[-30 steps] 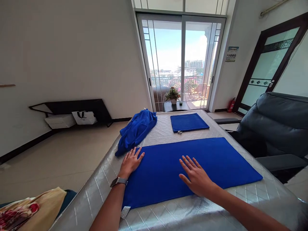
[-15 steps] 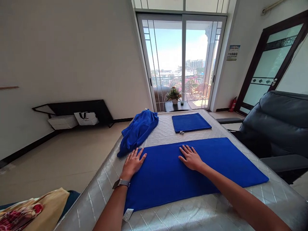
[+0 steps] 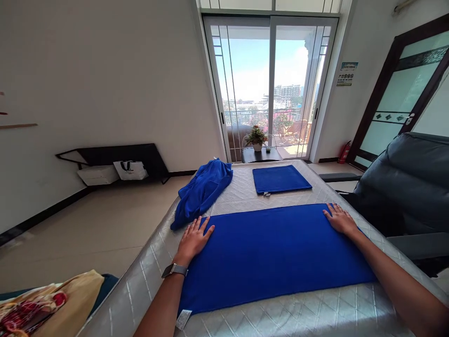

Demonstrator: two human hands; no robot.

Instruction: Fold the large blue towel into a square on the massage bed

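A long blue cloth lies flat across the quilted silvery mattress, its white label sticking out at the near left corner. My left hand rests palm down on the cloth's far left corner, fingers spread. At the far right corner my right hand lies flat on the fabric, fingers stretched out. Beyond the cloth is a smaller folded blue cloth with a small tag. A crumpled blue cloth lies to its left, near my left fingertips.
A black padded chair stands close along the mattress's right side. Patterned and beige fabric lies at the lower left. A small table with a potted plant stands beyond the far edge, before sliding glass doors.
My right hand has slid from the middle of the long blue cloth to its far right corner. My left hand stays at the left corner. The view has shifted slightly.
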